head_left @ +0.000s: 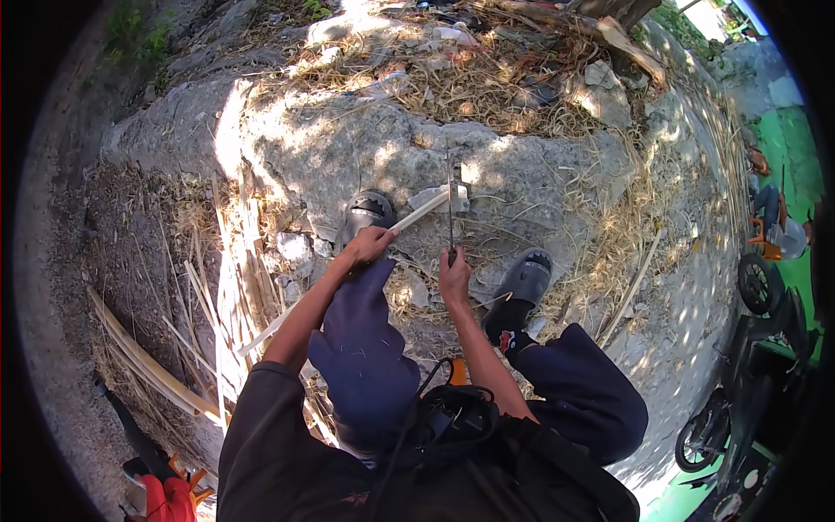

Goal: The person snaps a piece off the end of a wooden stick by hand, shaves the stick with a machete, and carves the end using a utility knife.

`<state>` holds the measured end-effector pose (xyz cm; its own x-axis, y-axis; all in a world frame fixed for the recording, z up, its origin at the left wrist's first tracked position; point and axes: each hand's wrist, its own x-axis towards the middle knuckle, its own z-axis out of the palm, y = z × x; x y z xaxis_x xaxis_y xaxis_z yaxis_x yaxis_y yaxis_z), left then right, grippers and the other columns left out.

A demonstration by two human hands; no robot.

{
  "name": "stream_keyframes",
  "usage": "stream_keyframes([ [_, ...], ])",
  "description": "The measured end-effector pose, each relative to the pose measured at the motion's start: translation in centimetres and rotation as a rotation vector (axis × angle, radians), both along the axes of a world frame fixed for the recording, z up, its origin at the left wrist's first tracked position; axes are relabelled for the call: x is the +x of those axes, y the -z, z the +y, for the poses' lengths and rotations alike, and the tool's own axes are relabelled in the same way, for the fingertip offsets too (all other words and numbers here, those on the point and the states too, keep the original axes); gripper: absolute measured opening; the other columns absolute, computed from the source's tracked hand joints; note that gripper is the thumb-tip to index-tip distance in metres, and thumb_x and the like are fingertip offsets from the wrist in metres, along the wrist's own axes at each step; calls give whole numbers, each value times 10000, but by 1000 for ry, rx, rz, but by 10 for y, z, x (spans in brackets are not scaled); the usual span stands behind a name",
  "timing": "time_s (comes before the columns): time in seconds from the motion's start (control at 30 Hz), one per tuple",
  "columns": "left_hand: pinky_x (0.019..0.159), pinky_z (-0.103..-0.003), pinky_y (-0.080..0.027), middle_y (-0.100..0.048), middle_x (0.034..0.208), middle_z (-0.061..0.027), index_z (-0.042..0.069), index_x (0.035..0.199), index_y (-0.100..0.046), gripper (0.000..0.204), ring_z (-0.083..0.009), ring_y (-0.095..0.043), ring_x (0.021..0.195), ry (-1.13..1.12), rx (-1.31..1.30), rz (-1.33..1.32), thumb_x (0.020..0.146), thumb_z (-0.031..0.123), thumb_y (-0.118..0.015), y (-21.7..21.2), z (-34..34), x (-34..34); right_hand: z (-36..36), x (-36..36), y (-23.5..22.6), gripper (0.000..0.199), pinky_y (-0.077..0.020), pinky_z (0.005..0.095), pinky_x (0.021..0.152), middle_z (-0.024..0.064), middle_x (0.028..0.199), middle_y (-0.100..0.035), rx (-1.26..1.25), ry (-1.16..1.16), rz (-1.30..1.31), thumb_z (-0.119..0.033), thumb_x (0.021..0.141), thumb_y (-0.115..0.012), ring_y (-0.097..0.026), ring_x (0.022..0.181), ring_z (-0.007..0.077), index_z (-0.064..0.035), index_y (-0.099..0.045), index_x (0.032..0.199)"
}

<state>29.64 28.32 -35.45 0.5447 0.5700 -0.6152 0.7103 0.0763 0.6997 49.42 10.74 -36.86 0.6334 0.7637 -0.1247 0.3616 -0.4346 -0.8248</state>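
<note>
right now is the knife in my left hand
No, the right hand grips the knife by its handle, while the left hand holds a long pale strip.

2 bare forearms (309, 315) extend forward, left fingers (381, 235) and right fingers (449, 261) curled inward (left slightly farther out).

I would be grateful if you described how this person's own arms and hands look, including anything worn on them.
The left hand and right hand are ungloved, and no watch or band shows at either wrist. The left forearm and right forearm are bare. The left sleeve is loose, black and short; the right one's edge is hard to make out.
</note>
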Motion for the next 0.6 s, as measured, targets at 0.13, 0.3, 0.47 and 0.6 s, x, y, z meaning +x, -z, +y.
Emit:
stream_keyframes([
  [0.13,704,-404,-496,-648,751,-119,-7,952,-698,618,-225,-603,711,57,-1,-88,1072,567,-503,4,-2,-15,3,-6,-11,327,-486,510,605,239,760,-682,-22,-12,26,-302,1059,-611,-700,717,453,25,-586,1050],
  [0.3,718,-452,-498,-665,767,-160,-24,939,-676,596,-287,-643,720,24,18,-88,1095,507,-454,-7,-6,-11,-3,0,-13,352,-484,479,607,222,738,-663,-20,-20,108,-326,1073,-585,-696,690,415,23,-580,1028],
  [0.47,779,-503,-516,-703,848,-247,-34,968,-691,588,-403,-691,799,79,139,-26,1092,484,-444,-17,-7,-5,-2,1,-13,364,-486,467,610,212,729,-657,14,40,77,-344,1076,-573,-695,681,400,16,-579,1027],
  [0.6,815,-541,-512,-717,907,-286,-34,995,-704,580,-464,-699,870,91,163,27,1092,473,-440,-25,-7,-5,-2,2,-14,369,-485,489,603,226,725,-653,-17,41,73,-356,1076,-576,-696,690,432,11,-575,1036],
])
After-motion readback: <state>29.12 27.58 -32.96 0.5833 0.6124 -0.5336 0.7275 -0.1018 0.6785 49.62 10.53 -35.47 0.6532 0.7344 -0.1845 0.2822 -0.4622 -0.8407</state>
